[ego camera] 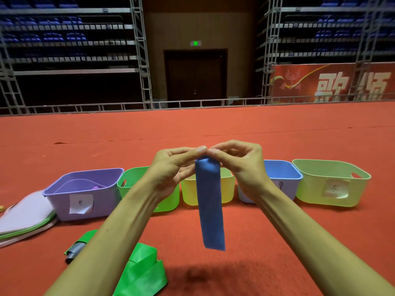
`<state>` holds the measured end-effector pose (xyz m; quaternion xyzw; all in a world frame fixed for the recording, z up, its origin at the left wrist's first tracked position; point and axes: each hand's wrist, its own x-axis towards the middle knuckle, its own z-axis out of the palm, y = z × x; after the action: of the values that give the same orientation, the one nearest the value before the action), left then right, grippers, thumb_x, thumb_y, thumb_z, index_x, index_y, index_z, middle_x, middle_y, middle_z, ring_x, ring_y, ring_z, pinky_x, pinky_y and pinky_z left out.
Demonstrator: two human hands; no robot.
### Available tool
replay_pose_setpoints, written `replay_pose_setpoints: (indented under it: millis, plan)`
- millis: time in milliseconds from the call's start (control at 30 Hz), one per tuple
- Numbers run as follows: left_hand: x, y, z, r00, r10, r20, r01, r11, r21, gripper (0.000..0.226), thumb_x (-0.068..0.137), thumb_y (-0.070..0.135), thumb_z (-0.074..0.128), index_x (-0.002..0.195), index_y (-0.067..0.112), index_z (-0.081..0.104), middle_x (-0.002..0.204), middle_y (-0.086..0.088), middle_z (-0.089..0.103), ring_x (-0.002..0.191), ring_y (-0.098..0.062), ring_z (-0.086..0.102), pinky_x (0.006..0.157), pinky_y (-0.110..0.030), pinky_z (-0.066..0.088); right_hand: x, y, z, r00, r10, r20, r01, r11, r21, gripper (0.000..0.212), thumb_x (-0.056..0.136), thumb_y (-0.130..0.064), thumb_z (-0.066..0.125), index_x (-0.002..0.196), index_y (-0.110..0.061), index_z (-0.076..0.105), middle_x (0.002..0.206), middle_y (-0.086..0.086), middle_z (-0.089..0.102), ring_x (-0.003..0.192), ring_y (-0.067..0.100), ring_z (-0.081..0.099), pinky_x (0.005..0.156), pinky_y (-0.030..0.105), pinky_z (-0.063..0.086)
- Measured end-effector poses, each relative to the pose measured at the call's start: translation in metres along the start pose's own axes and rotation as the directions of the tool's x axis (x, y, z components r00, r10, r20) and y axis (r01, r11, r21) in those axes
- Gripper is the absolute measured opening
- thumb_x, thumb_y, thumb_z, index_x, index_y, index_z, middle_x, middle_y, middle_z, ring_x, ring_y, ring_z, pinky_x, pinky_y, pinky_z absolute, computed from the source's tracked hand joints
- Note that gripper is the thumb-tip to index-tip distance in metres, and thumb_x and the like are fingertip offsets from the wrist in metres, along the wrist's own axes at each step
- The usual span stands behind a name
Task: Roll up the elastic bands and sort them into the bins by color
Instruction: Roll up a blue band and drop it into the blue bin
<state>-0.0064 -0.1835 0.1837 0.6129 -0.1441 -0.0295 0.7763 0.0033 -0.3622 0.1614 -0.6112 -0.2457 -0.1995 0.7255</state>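
We pinched top end of flat blue elastic band (210,201) with left hand (173,167) and right hand (241,165), strip hanging before yellow plastic bin (227,189) on red carpet floor (277,231).

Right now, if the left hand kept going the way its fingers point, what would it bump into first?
The left hand points sideways at the right hand, so it would probably bump those fingertips first. They almost touch above the blue band both hands pinch.
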Motion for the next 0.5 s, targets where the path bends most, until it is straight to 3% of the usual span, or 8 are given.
replay_pose_setpoints:
  millis: [200, 300, 367, 500]
  plan:
    - [-0.0017, 0.0034, 0.0016, 1.0, -0.025, 0.018, 0.025, 1.0, -0.011, 0.03, 0.068, 0.017, 0.08, 0.093, 0.001, 0.078, 0.103, -0.014, 0.078, 0.093, -0.016, 0.075, 0.083, -0.022, 0.06, -0.0024, 0.0032, 0.0007, 1.0, 0.024, 0.021, -0.026, 0.994, 0.107, 0.022, 0.067, -0.014, 0.087, 0.085, -0.004, 0.08, 0.09, 0.025, 0.076, 0.087, 0.032, 0.071, 0.087, 0.047, 0.057]
    - [-0.0021, 0.0034, 0.0018, 1.0, 0.005, -0.02, -0.006, 1.0, -0.018, 0.032, 0.063, 0.012, 0.081, 0.092, 0.002, 0.078, 0.1, -0.015, 0.077, 0.093, -0.019, 0.074, 0.085, -0.025, 0.06, -0.0007, -0.0003, -0.0018, 0.991, 0.102, 0.087, -0.114, 0.983, 0.141, 0.025, 0.063, -0.013, 0.091, 0.084, -0.009, 0.078, 0.086, 0.02, 0.073, 0.085, 0.028, 0.07, 0.086, 0.039, 0.058]
    - [-0.0032, 0.0039, 0.0033, 0.999, 0.023, -0.028, -0.022, 1.0, 0.001, 0.033, 0.063, 0.009, 0.081, 0.095, 0.002, 0.077, 0.098, -0.015, 0.077, 0.092, -0.019, 0.074, 0.082, -0.025, 0.059, -0.0007, -0.0029, -0.0039, 0.977, 0.16, 0.141, -0.187, 0.962, 0.201, 0.017, 0.074, -0.004, 0.085, 0.087, -0.005, 0.073, 0.086, 0.015, 0.072, 0.082, 0.024, 0.07, 0.079, 0.031, 0.058]
    - [-0.0044, 0.0046, 0.0071, 0.998, 0.056, -0.037, -0.053, 0.997, 0.064, 0.022, 0.072, -0.002, 0.079, 0.094, 0.005, 0.077, 0.09, -0.009, 0.078, 0.091, -0.015, 0.075, 0.076, -0.021, 0.058, -0.0043, -0.0036, -0.0031, 0.974, 0.193, 0.119, -0.213, 0.96, 0.181, 0.013, 0.082, -0.016, 0.08, 0.082, -0.007, 0.071, 0.08, 0.008, 0.073, 0.076, 0.019, 0.07, 0.07, 0.028, 0.056]
